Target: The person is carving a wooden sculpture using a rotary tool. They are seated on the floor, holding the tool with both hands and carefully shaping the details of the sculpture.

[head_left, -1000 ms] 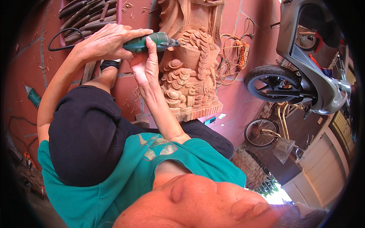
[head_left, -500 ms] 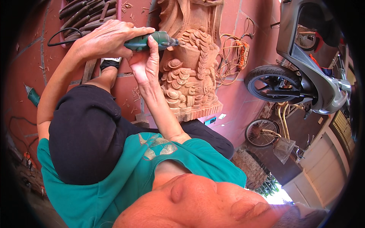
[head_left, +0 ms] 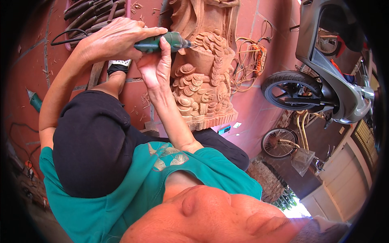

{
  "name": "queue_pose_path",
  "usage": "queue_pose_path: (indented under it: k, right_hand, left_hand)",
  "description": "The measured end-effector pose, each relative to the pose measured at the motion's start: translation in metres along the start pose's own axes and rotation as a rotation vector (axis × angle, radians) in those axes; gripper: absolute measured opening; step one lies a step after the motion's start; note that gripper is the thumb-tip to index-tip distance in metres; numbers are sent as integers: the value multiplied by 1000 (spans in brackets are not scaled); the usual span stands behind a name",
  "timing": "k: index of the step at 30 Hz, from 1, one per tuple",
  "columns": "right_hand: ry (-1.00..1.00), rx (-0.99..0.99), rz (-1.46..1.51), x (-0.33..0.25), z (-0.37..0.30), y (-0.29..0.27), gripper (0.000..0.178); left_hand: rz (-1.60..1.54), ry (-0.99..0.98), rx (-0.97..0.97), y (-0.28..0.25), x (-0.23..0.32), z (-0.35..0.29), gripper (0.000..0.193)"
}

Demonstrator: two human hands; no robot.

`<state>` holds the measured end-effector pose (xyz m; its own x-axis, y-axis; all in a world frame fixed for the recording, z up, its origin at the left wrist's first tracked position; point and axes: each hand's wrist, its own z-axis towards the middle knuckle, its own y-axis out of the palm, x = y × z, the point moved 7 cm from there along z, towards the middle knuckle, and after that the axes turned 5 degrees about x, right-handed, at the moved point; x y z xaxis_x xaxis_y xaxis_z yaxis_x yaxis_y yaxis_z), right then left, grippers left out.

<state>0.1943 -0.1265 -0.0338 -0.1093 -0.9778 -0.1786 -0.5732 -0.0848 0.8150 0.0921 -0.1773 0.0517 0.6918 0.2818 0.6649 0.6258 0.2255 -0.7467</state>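
Observation:
A dark green handheld rotary tool (head_left: 172,41) lies level between my two hands, its narrow nose pointing right. My left hand (head_left: 115,40) is wrapped over the rear body, index finger stretched along the top. From below, my right hand (head_left: 156,67) grips the front part, with the thumb raised against its side. The tool's tip meets or nearly touches a carved wooden statue (head_left: 202,77) near a heap of coin-like shapes; whether it touches I cannot tell. A black cord (head_left: 60,36) loops out behind my left hand.
Rows of chisel-like tools (head_left: 91,14) fill a pink tray at upper left. Another green tool (head_left: 34,101) lies on the red tiles at left. An orange power strip (head_left: 259,58) with tangled cord sits right of the statue. A motorbike (head_left: 324,73) and a bicycle (head_left: 279,141) stand at right.
Almost nothing differs. Both hands and the tool sit a few pixels further right in the picture, and the statue has shifted slightly the same way.

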Motion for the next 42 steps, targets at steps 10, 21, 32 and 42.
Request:
queue_pose_path:
  k: [10, 21, 32, 42]
  right_hand:
    - [45, 81, -45, 4, 6, -29, 45]
    - [78, 138, -90, 14, 0, -34, 46]
    - [37, 161, -167, 10, -9, -37, 46]
    - [48, 166, -180, 9, 0, -47, 43]
  left_hand:
    - [-89, -34, -6, 20, -17, -12, 85]
    - [-182, -157, -97, 29, -24, -25, 84]
    - [-259, -59, 16, 34, -22, -28, 82]
    - [-257, -145, -35, 46, -32, -30, 84]
